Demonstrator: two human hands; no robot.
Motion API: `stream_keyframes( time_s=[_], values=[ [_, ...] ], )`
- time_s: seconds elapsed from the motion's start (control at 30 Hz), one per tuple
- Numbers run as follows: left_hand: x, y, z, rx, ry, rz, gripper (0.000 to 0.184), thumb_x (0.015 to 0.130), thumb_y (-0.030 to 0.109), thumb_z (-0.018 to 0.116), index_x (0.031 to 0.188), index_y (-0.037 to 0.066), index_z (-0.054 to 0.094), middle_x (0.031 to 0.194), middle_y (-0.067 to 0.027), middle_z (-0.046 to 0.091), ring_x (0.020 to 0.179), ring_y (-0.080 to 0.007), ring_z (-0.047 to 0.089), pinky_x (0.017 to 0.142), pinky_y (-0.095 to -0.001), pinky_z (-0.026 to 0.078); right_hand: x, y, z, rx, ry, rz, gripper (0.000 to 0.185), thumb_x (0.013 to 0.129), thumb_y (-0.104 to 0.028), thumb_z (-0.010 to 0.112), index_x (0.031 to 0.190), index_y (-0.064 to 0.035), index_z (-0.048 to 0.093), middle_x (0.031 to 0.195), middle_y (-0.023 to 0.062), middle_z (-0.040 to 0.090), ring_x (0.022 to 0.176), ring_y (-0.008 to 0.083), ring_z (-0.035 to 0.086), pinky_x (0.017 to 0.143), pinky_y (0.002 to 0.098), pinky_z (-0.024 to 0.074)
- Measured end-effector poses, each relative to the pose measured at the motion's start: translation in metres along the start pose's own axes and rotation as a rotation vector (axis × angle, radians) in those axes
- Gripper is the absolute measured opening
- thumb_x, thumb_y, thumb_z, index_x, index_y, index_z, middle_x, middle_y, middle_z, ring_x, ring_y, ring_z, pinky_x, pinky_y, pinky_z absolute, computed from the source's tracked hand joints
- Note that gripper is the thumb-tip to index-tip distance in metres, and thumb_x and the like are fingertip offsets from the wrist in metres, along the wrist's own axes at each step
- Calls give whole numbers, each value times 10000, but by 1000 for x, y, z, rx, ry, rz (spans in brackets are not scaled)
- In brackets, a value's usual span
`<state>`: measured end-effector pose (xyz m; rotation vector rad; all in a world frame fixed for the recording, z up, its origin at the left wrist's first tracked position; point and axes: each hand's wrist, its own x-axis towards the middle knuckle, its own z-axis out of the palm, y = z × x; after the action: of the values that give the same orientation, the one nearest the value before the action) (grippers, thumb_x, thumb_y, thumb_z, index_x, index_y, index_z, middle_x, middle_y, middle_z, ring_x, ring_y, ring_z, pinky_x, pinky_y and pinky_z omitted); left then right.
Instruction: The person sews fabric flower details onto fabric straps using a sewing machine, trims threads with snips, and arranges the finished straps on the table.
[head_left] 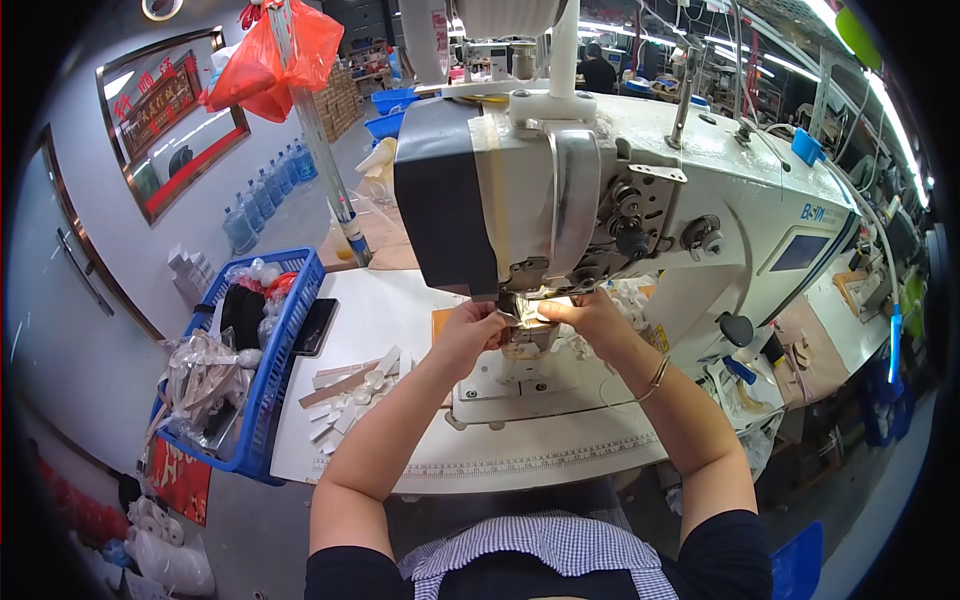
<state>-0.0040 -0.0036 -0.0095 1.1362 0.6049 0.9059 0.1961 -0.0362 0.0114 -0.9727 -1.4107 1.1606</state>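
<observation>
At the needle area of a white industrial sewing machine [525, 390], both hands are close together. My left hand [476, 328] is closed in a pinch, on the left edge of a small pale piece of material [524, 314] lit by the machine's lamp. From the other side my right hand [592, 318] reaches in, its fingertips closed on the same piece. The machine head and the fingers hide part of the piece. Left of my left forearm lie several pale and brown strips [352, 392] in a loose pile. More small white pieces [630, 300] sit behind my right hand.
A blue basket [262, 385] of bagged items stands at the left, beside a dark phone [316, 326]. A measuring scale [530, 459] runs along the table's front edge. A metal post [325, 150] carries a red plastic bag [270, 65]. Water bottles [265, 195] line the wall.
</observation>
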Motion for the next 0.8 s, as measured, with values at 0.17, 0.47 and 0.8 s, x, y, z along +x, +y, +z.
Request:
stream_keyframes(
  time_s=[0.17,0.47,0.8],
  values=[
    [-3,2,5,88,45,37,15,796,45,558,783,39,564,655,-1,531,536,-52,428,505,-202,331,2,1,-2,-26,-2,-4,239,766,-170,686,908,19,648,826,23,632,724,73,534,642,229,419],
    [-17,-2,19,448,272,250,109,794,69,601,870,6,556,766,-37,566,655,-96,508,609,-232,411,-3,1,1,-51,58,-15,226,758,-179,693,870,13,653,779,20,631,687,77,532,615,228,417],
    [-60,-71,81,-85,116,164,213,907,132,497,1084,17,528,930,-38,590,905,-123,532,792,-261,422,-83,57,38,-230,704,-279,274,769,-190,679,680,-47,463,598,12,447,573,85,399,511,266,345]
  ],
)
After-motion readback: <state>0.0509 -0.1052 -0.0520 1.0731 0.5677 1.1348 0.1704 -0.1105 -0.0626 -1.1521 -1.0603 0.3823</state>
